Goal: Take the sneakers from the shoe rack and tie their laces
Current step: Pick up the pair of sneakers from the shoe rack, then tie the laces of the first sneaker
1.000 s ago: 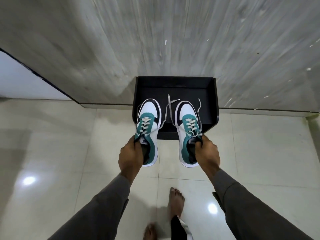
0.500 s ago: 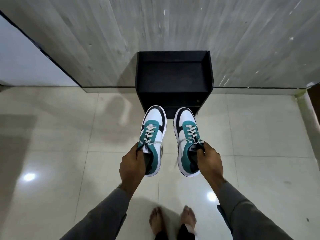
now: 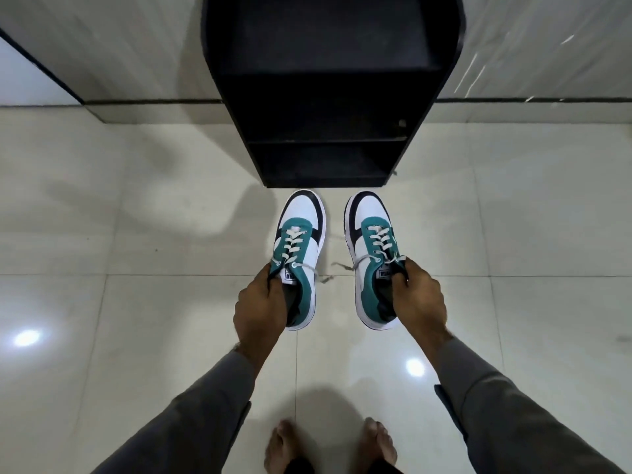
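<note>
Sneakers out of black shoe rack (image 3: 328,97), toes far | left hand (image 3: 261,302) clasps left sneaker (image 3: 301,248) collar | right hand (image 3: 419,297) clasps right sneaker (image 3: 371,248) collar | laces (image 3: 345,266) loose, untied

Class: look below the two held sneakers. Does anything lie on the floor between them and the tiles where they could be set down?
Nothing visible does. The left hand and right hand hold the sneakers over bare floor, clear of the rack.

Two sneakers (image 3: 301,258) (image 3: 374,258), two hands (image 3: 260,306) (image 3: 419,299), two bare feet (image 3: 284,449) (image 3: 379,443), one black shoe rack (image 3: 328,107).
</note>
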